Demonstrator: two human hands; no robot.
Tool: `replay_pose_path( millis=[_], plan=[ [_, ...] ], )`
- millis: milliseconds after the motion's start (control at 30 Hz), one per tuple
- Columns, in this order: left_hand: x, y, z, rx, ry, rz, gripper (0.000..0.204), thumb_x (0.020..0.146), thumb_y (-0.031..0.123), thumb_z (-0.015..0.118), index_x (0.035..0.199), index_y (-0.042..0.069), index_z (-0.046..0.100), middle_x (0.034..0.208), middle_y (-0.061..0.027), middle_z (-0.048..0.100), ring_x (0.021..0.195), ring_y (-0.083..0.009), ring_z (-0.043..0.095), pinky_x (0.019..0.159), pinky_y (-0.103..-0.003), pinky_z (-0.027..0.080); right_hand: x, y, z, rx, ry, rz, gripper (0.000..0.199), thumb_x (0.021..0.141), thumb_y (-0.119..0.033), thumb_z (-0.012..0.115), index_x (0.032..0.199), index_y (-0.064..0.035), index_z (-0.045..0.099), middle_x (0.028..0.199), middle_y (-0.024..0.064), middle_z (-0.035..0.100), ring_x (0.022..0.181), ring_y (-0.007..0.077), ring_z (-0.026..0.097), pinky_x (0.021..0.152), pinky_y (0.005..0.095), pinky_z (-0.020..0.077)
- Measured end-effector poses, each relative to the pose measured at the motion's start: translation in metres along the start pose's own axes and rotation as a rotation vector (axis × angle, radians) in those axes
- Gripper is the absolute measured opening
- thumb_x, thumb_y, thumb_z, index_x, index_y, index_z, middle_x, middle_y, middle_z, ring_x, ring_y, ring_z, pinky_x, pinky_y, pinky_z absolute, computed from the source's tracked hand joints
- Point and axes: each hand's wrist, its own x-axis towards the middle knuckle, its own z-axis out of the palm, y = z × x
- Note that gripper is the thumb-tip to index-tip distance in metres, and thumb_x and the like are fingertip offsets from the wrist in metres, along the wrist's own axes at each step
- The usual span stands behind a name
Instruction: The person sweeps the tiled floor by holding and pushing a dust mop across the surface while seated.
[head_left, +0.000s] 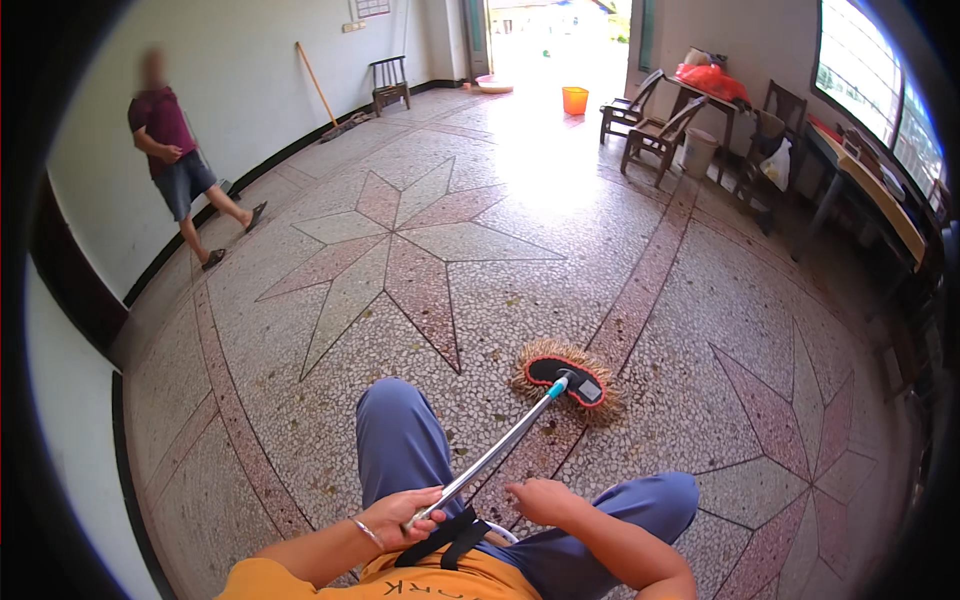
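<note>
A mop (506,441) with a silver pole, a teal collar and an oval head lies angled out in front of me. Its beige fringe rests on the speckled floor around a black, red-edged backing. My left hand (405,519), with a bracelet at the wrist, is wrapped round the near end of the pole. My right hand (541,500) hovers over my lap, to the right of the pole and apart from it. Its fingers are curled in, with nothing visible in them. My bent knees, in blue-grey trousers, flank the pole.
A person (168,140) walks by the left wall. A broom (318,85) leans near a small dark chair (390,84). By the bright doorway stand an orange bucket (574,100) and a pink basin (494,84). Chairs (662,140) and a long table (880,195) line the right side.
</note>
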Motion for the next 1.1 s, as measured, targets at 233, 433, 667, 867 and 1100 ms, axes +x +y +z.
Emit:
replay_pose_path(
  millis=[233, 433, 667, 867, 1100],
  plan=[
    [0.047, 0.025, 0.014, -0.063, -0.099, 0.074, 0.018, 0.093, 0.021, 0.042, 0.110, 0.016, 0.040, 0.070, -0.0044, 0.049, 0.045, -0.0068, 0.037, 0.035, -0.017, 0.028, -0.011, -0.039, -0.003, 0.912, 0.317, 0.027, 0.045, 0.083, -0.012, 0.052, 0.127, -0.0084, 0.040, 0.070, 0.0068, 0.055, 0.061, 0.0174, 0.057, 0.054, 0.0300, 0.0456],
    [0.165, 0.060, 0.042, -0.029, -0.097, 0.143, 0.018, 0.089, 0.027, 0.050, 0.101, 0.015, 0.043, 0.070, -0.0021, 0.049, 0.046, -0.0086, 0.041, 0.035, -0.020, 0.032, 0.010, -0.048, 0.018, 1.590, 0.584, 0.265, 0.050, 0.094, -0.027, 0.040, 0.135, -0.0052, 0.024, 0.097, 0.0092, 0.053, 0.079, 0.0168, 0.057, 0.059, 0.0283, 0.0527],
    [0.179, 0.009, 0.043, 0.112, -0.095, 0.259, 0.036, 0.089, 0.047, 0.040, 0.092, 0.012, 0.050, 0.072, -0.0024, 0.052, 0.049, -0.0123, 0.048, 0.039, -0.024, 0.040, 0.016, -0.025, 0.027, 1.225, 0.598, 0.316, 0.060, 0.090, -0.022, 0.048, 0.139, -0.0089, 0.016, 0.113, 0.0146, 0.052, 0.082, 0.0156, 0.059, 0.059, 0.0236, 0.0508],
    [0.137, -0.025, 0.009, 0.481, -0.117, 0.136, 0.047, 0.089, 0.049, 0.038, 0.115, 0.011, 0.047, 0.089, -0.0030, 0.056, 0.071, -0.0090, 0.052, 0.059, -0.022, 0.045, 0.010, -0.060, 0.068, 1.255, 0.637, 0.162, 0.052, 0.089, -0.017, 0.051, 0.133, -0.0061, 0.025, 0.106, 0.0102, 0.051, 0.082, 0.0143, 0.057, 0.062, 0.0247, 0.0492],
    [0.120, 0.007, -0.008, 0.837, -0.484, 0.300, 0.056, 0.090, 0.040, 0.044, 0.131, 0.004, 0.034, 0.096, -0.0074, 0.058, 0.081, -0.0143, 0.057, 0.065, -0.028, 0.045, -0.012, -0.100, 0.000, 1.881, 0.638, 0.470, 0.061, 0.082, 0.001, 0.047, 0.136, -0.0118, 0.022, 0.082, 0.0047, 0.053, 0.058, 0.0084, 0.049, 0.047, 0.0207, 0.0413]
  ],
)
